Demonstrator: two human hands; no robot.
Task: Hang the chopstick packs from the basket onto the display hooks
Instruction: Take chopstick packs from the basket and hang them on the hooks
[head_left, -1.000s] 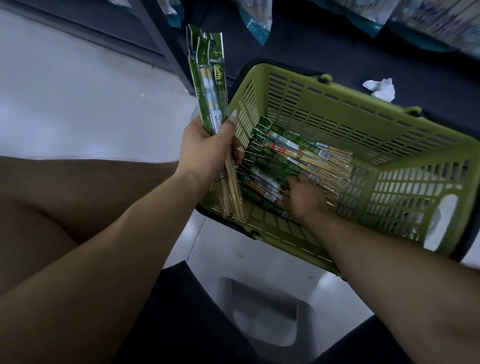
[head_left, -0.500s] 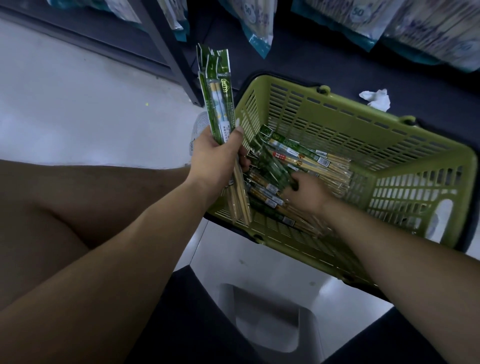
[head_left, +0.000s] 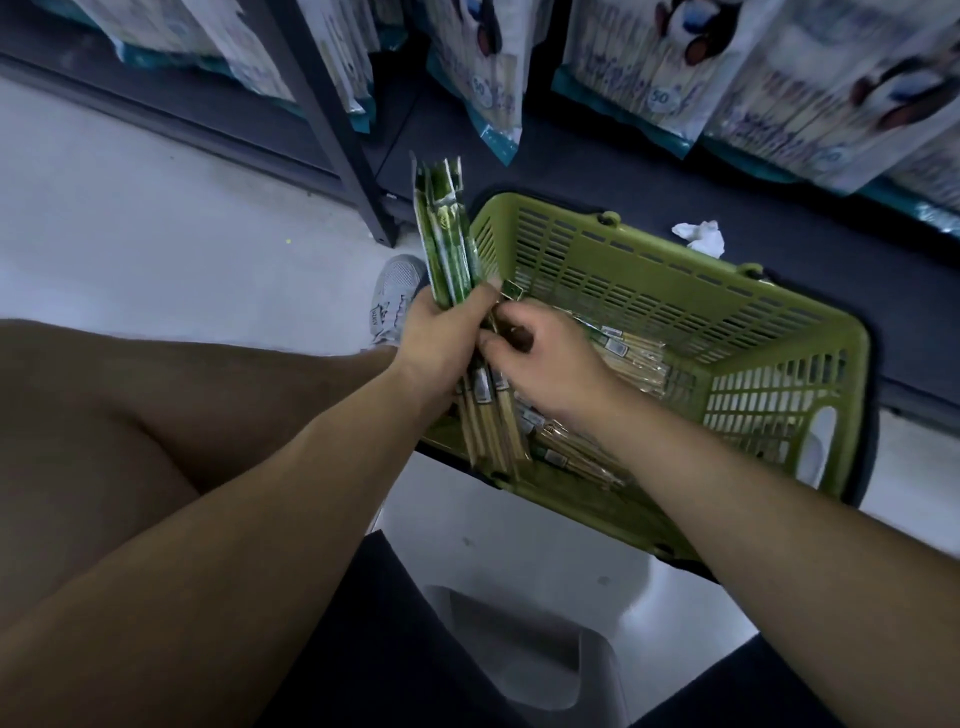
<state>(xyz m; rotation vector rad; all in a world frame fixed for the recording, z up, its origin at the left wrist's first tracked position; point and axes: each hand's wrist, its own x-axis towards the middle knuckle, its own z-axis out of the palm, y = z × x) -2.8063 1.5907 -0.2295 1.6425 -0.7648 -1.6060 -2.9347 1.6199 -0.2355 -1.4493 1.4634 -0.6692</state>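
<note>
Basket (head_left: 649, 296), slotted green plastic, slim glossy packs (head_left: 445, 249)

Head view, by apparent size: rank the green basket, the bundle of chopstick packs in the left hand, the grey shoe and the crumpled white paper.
1. green basket
2. bundle of chopstick packs, gripped by the left hand
3. grey shoe, only partly visible behind the bundle
4. crumpled white paper

Pale floor (head_left: 130, 234), dark metal shelving (head_left: 332, 119) (dim light).
</note>
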